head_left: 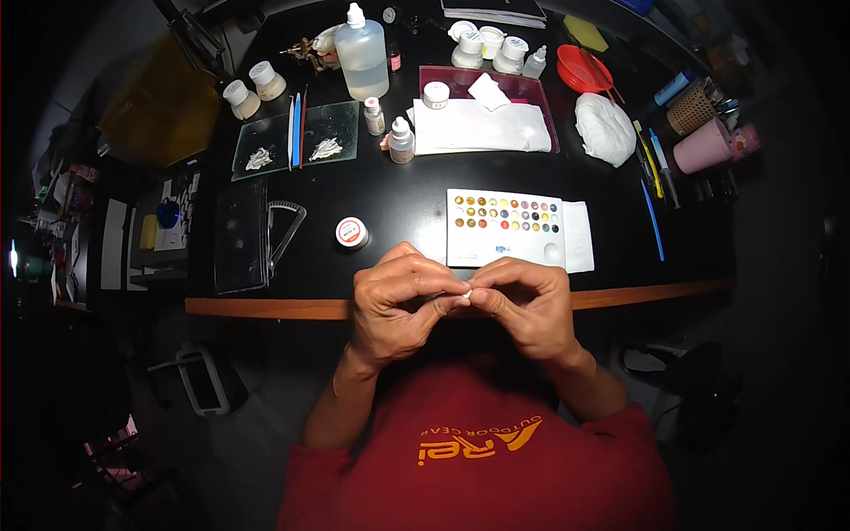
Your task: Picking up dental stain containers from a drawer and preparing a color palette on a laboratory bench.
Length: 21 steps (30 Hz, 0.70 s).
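Just in front of the table's near edge, my left hand [400,296] and my right hand [529,305] meet at the fingertips. Thumb and forefinger of each pinch a small white piece [467,295]; most of it is hidden, so its exact kind cannot be made out. Close beyond my right hand lies a white paint palette [456,234] with rows of small coloured wells, a folded white tissue [578,237] against its right side. Past my left hand stands a small round jar [351,233] with a white and red lid.
A glass plate [345,119] with white paste and slim tools lies far left, beside a large clear bottle [362,62]. Right of it, a white towel [482,128] covers a dark red tray. Farther right are crumpled white cloth [611,130], a red bowl [582,71] and a pink cup [699,157].
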Each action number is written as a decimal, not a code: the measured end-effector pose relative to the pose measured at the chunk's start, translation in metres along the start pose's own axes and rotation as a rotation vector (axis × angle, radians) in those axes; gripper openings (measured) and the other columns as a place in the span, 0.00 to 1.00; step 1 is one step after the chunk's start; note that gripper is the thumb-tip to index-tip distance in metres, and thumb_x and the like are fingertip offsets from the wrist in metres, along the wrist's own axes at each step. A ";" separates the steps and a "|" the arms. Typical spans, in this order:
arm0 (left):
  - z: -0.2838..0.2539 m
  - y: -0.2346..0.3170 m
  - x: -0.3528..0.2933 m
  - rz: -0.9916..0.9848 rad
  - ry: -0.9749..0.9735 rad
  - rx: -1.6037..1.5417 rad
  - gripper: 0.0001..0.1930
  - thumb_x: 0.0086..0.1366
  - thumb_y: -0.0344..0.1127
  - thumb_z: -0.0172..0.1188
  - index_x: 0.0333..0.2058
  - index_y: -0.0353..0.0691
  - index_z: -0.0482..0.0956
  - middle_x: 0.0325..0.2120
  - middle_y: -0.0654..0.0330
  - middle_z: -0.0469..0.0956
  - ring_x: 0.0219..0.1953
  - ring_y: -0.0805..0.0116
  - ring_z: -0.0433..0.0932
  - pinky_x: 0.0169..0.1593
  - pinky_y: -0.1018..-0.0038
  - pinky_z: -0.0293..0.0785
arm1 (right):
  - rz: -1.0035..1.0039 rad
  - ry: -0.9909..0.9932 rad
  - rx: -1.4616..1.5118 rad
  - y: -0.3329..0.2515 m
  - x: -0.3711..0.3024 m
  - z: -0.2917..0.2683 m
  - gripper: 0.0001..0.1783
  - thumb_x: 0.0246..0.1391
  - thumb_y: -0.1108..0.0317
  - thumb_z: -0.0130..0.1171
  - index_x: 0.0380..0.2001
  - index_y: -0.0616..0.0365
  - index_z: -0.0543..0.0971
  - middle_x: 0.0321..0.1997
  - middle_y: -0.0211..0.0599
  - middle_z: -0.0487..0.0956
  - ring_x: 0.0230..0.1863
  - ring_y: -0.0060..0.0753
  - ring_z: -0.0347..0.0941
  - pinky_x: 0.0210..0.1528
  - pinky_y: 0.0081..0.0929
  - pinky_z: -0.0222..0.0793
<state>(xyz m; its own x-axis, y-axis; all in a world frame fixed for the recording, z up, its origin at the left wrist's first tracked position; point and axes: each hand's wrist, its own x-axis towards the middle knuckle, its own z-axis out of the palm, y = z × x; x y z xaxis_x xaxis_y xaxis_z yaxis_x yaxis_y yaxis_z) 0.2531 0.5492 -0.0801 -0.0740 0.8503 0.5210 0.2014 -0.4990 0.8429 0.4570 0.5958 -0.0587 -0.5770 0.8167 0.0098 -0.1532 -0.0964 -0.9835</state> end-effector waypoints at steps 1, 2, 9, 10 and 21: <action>0.002 0.001 -0.001 -0.004 0.002 0.002 0.11 0.51 0.23 0.80 0.34 0.41 0.92 0.29 0.63 0.88 0.31 0.72 0.80 0.38 0.74 0.74 | -0.152 0.035 -0.177 -0.003 0.001 0.004 0.04 0.62 0.76 0.71 0.38 0.67 0.87 0.37 0.42 0.88 0.40 0.30 0.86 0.44 0.24 0.81; 0.003 0.003 -0.002 -0.024 0.033 0.016 0.10 0.52 0.23 0.79 0.34 0.41 0.92 0.29 0.63 0.88 0.32 0.72 0.81 0.38 0.74 0.74 | -0.305 0.070 -0.353 -0.005 0.001 0.005 0.04 0.60 0.77 0.71 0.38 0.66 0.88 0.36 0.42 0.88 0.40 0.30 0.86 0.44 0.24 0.81; 0.007 0.002 -0.007 -0.174 0.065 -0.160 0.08 0.57 0.24 0.78 0.36 0.39 0.92 0.30 0.60 0.88 0.32 0.75 0.82 0.36 0.78 0.74 | -0.679 0.012 -0.602 -0.001 0.008 -0.004 0.13 0.50 0.82 0.72 0.41 0.65 0.88 0.37 0.42 0.87 0.35 0.36 0.85 0.35 0.27 0.80; 0.006 0.002 -0.007 -0.176 0.075 -0.159 0.08 0.57 0.24 0.78 0.36 0.39 0.92 0.30 0.60 0.88 0.32 0.75 0.82 0.36 0.78 0.74 | -0.677 0.002 -0.600 -0.004 0.011 -0.008 0.13 0.50 0.82 0.72 0.41 0.65 0.88 0.37 0.42 0.87 0.35 0.36 0.85 0.35 0.27 0.80; -0.004 -0.029 0.032 -0.001 -0.072 0.385 0.54 0.45 0.41 0.85 0.70 0.34 0.67 0.60 0.46 0.76 0.55 0.48 0.75 0.59 0.59 0.75 | -0.813 -0.407 -1.280 -0.037 0.104 -0.049 0.16 0.44 0.78 0.67 0.40 0.60 0.86 0.40 0.37 0.85 0.41 0.41 0.83 0.41 0.35 0.82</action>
<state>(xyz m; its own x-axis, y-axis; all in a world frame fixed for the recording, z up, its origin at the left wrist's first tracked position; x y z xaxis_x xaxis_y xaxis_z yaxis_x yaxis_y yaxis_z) 0.2408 0.5898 -0.0875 -0.0081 0.8673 0.4977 0.5546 -0.4103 0.7240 0.4423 0.7124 -0.0304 -0.8830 0.1854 0.4312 0.1158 0.9764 -0.1825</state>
